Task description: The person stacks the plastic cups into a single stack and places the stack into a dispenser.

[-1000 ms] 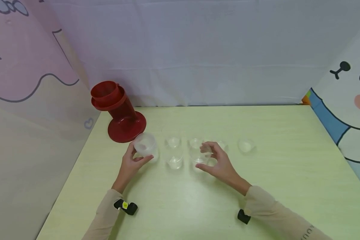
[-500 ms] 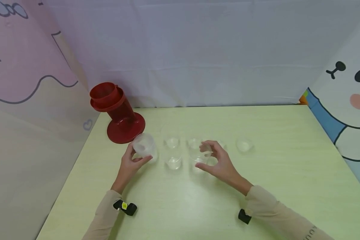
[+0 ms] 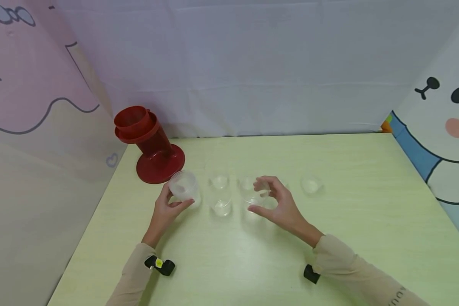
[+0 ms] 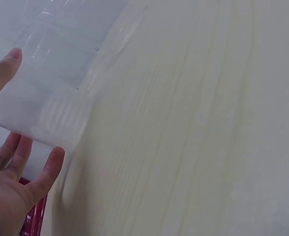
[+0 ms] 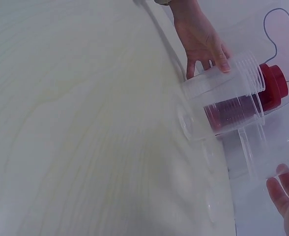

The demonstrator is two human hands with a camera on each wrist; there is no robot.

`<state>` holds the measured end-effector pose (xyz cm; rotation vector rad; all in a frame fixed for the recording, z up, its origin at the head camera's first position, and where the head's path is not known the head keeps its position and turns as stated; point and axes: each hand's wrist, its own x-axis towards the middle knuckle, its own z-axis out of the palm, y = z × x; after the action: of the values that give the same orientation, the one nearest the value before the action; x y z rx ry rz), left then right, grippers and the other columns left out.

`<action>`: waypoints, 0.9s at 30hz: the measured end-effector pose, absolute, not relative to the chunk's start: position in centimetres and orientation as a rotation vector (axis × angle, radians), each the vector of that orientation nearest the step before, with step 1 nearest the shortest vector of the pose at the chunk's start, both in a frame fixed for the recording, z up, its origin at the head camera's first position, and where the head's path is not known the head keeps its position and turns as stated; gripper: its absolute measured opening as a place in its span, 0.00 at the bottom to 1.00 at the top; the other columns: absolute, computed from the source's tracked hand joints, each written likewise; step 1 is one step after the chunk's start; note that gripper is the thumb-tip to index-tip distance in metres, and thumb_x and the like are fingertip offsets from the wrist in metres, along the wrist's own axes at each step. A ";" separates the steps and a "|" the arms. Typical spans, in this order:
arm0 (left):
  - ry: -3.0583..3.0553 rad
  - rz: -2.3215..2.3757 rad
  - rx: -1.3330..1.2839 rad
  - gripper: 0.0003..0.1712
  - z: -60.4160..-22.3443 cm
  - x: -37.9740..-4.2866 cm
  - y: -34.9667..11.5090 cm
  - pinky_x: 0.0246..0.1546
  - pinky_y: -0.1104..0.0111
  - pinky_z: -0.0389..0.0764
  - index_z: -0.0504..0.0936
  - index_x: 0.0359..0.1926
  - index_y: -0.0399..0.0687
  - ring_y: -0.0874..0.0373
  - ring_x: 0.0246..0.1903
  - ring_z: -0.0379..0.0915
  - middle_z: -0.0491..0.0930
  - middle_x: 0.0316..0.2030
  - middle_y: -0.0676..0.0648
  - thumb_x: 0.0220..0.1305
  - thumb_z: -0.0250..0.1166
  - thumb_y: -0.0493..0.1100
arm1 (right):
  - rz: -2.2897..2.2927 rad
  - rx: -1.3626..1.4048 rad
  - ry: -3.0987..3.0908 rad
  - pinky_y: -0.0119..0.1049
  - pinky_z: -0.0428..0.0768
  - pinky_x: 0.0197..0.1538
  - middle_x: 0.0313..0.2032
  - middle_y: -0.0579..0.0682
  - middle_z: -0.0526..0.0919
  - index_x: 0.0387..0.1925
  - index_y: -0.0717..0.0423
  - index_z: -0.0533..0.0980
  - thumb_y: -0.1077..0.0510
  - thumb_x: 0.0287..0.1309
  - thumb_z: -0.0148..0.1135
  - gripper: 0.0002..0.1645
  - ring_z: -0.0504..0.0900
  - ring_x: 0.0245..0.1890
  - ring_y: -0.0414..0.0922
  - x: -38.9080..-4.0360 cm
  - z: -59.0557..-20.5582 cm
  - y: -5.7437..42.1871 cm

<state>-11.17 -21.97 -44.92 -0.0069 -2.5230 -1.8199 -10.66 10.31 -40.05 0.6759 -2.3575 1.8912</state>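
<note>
Stack (image 3: 183, 187) at left, cup (image 3: 249, 193) at right, edges faint

The left hand's (image 3: 166, 214) fingers curl round the stack, just beside the red stand (image 3: 157, 146); some hide behind it. The right hand's (image 3: 283, 210) fingers spread wide round the cup, tips showing through. Between them, clear cups (image 3: 222, 208) blur together on the counter (image 3: 229, 263).

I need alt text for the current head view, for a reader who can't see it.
A person's left hand holds a stack of clear plastic cups, while the right hand grips a clear cup. Other faint transparent cups stand on the pale table, and a red stand sits at the far left.
</note>
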 end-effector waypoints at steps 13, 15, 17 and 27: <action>-2.513 -1.811 -0.009 0.47 -47.5 -12.2 -23.0 0.45 0.73 0.78 0.57 0.69 0.58 0.51 0.59 0.62 0.63 0.63 0.48 0.53 0.73 0.46 | 1.901 0.699 -2.344 0.37 0.74 0.53 0.47 0.55 0.78 0.57 0.62 0.67 0.70 0.42 0.73 0.39 0.74 0.51 0.55 -11.0 -39.6 10.0; -2.509 -1.805 -0.010 0.47 -48.2 -12.4 -23.2 0.46 0.73 0.78 0.57 0.69 0.62 0.52 0.59 0.62 0.63 0.63 0.51 0.52 0.73 0.48 | 1.903 0.705 -2.339 0.37 0.74 0.53 0.47 0.55 0.78 0.57 0.62 0.67 0.70 0.42 0.73 0.39 0.74 0.51 0.55 -11.0 -39.5 9.9; -2.508 -1.784 -0.022 0.47 -48.5 -12.4 -23.2 0.46 0.72 0.78 0.57 0.69 0.64 0.53 0.60 0.62 0.63 0.63 0.51 0.51 0.73 0.50 | 1.904 0.714 -2.333 0.36 0.74 0.53 0.46 0.56 0.78 0.57 0.62 0.67 0.70 0.41 0.73 0.38 0.74 0.51 0.56 -11.1 -39.4 9.8; -2.505 -1.772 -0.021 0.47 -48.4 -12.4 -23.2 0.47 0.69 0.79 0.57 0.68 0.70 0.55 0.59 0.63 0.64 0.62 0.55 0.50 0.74 0.53 | 1.916 0.768 -2.304 0.36 0.75 0.52 0.47 0.57 0.78 0.57 0.63 0.66 0.71 0.41 0.73 0.39 0.75 0.50 0.56 -11.2 -38.9 9.1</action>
<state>-12.39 -23.23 -48.41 -0.0206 -2.5048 -1.7718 -11.25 9.08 -38.95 0.7685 -2.3038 1.9161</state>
